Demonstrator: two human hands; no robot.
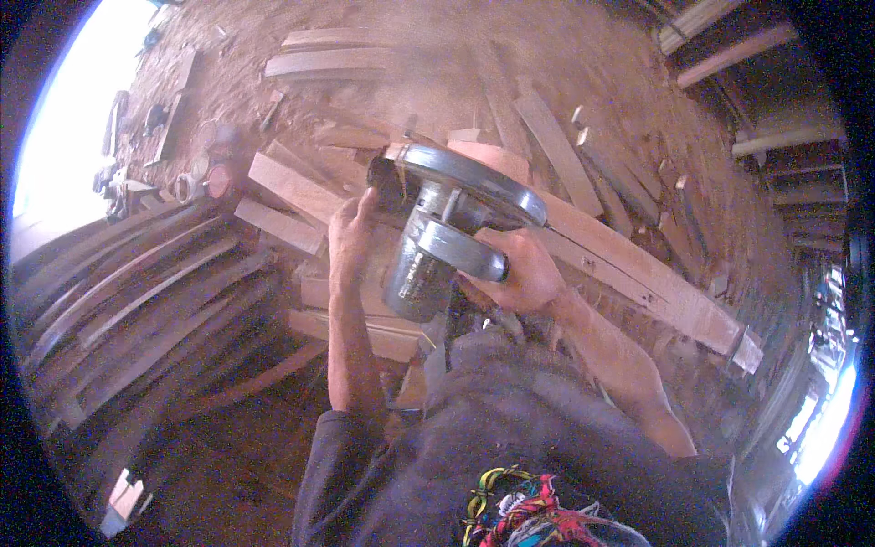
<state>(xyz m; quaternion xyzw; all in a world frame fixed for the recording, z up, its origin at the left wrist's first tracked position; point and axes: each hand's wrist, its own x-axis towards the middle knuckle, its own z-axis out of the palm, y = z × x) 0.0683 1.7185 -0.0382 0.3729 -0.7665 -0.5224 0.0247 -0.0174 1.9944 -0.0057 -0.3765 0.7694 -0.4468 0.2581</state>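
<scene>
A handheld circular saw (421, 255) with a grey metal blade guard and a cylindrical motor housing is in front of my body. My right hand (521, 269) is wrapped round its rear handle. With my left hand (351, 223) I grip a dark knob or handle at the saw's front left; the fingers are partly hidden. Beneath and beyond the saw lies a long, pale wooden board (638, 269), running away to the right. Its stretch under the saw is covered, so I cannot tell whether the blade touches it.
Several long planks (137, 310) lie stacked at the left. Short offcuts (296, 187) sit left of the saw, and loose boards (558, 150) are scattered beyond it on sawdust-covered ground (219, 55). Wooden beams (738, 55) show at upper right. Colourful tangled cords (524, 510) hang against my dark shirt.
</scene>
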